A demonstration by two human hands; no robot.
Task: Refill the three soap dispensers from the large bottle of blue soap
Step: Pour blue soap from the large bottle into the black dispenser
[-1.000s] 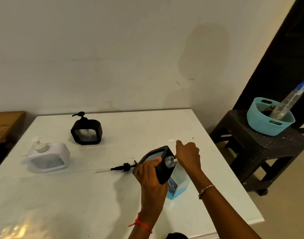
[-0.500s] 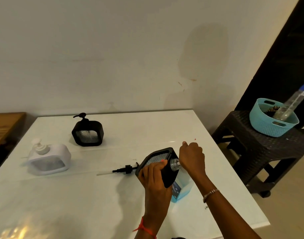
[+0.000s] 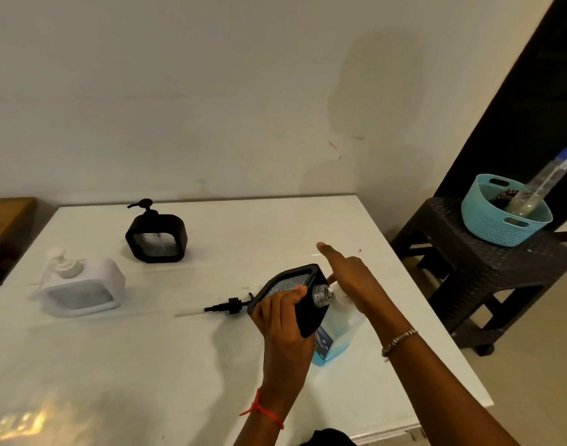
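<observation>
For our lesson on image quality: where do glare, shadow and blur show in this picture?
Head view: warm glare on the table, at its near left corner; in the same view a soft shadow lies left of the left hand; the blue-capped tube in the basket looks smeared.

No words or numbers can be read. The bottle [image 3: 343,328] of blue soap bears a dark blue label [image 3: 324,343] with pale marks, partly hidden and too blurred to make out.
</observation>
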